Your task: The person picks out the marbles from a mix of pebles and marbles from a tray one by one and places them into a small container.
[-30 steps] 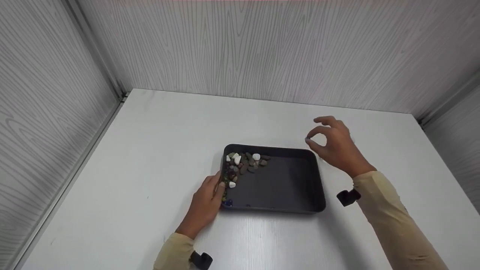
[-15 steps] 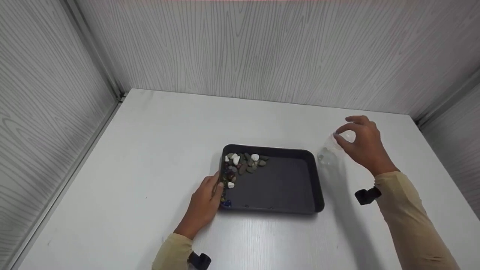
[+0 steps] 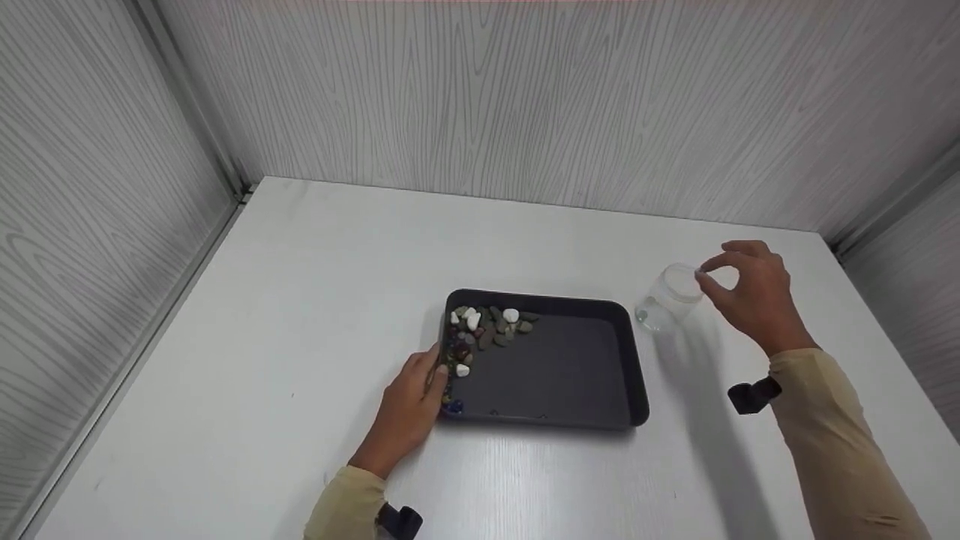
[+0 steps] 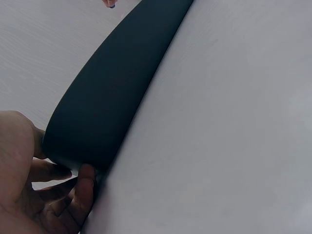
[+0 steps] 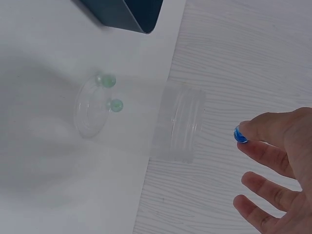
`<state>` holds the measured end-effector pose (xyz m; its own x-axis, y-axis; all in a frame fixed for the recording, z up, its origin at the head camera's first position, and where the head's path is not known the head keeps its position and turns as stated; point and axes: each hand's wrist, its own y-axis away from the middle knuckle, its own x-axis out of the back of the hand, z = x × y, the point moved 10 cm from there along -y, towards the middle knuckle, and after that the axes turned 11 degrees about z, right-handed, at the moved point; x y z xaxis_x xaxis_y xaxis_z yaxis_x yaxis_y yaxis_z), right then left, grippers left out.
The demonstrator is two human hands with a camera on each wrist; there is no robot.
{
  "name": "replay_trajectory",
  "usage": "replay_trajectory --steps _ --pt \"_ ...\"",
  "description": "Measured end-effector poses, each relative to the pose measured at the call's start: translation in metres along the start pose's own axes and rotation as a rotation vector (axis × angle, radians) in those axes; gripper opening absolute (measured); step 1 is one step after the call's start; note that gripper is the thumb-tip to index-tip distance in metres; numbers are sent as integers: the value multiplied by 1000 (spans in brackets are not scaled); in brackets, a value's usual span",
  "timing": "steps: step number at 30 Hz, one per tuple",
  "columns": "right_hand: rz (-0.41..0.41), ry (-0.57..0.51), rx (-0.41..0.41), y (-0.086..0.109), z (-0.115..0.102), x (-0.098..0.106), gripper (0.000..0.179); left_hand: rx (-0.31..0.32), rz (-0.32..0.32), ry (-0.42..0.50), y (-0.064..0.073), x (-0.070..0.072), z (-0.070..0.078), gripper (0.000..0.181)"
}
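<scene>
A person held a blue marble [image 5: 241, 134] between the thumb and forefinger of the right hand [image 3: 757, 300], just beside the mouth of a clear, open jar [image 3: 670, 298], the other fingers spread away from the pinch. The jar stood upright on a white table [image 3: 300, 300], near the right side of a dark rectangular tray [image 3: 562, 375], with pale green marbles [image 5: 116, 105] at its bottom. Well apart from the right hand, the left hand [image 3: 409, 401] gripped the tray's left wall, its thumb along the rim and its fingers curled against the outside. Inside the tray, white stones [image 3: 473, 322] and brown and grey stones [image 3: 486, 340] lay bunched toward the far left corner and down the left side, while dark blue marbles [image 3: 454, 406] sat in the near left corner. Beige sleeves [image 3: 847, 435] covered both forearms, a black mount [image 3: 754, 395] at each wrist, and a grey wood-grain panel [image 3: 450, 97] rose behind the table's far edge.
</scene>
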<state>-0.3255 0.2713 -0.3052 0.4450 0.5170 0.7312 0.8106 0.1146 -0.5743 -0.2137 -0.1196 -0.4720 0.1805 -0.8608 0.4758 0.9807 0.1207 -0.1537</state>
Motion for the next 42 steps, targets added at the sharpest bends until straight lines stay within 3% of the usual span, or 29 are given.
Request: replay_trajectory --steps 12,19,25,30,36,42 --pt "1 -23 -12 0 -2 0 22 -8 7 -4 1 1 0 51" --pt "32 -58 29 -1 -18 -3 18 -18 3 2 2 1 0 51" --pt "42 -112 88 -4 -51 -12 16 -11 5 4 2 2 0 51" --pt "15 -144 147 -2 -84 -32 15 -9 -1 3 2 1 1 51" --pt "-78 -175 206 9 -125 -71 16 -2 -1 25 2 1 3 51" --pt "-195 -181 309 32 -170 -109 14 8 -4 28 2 3 2 51"
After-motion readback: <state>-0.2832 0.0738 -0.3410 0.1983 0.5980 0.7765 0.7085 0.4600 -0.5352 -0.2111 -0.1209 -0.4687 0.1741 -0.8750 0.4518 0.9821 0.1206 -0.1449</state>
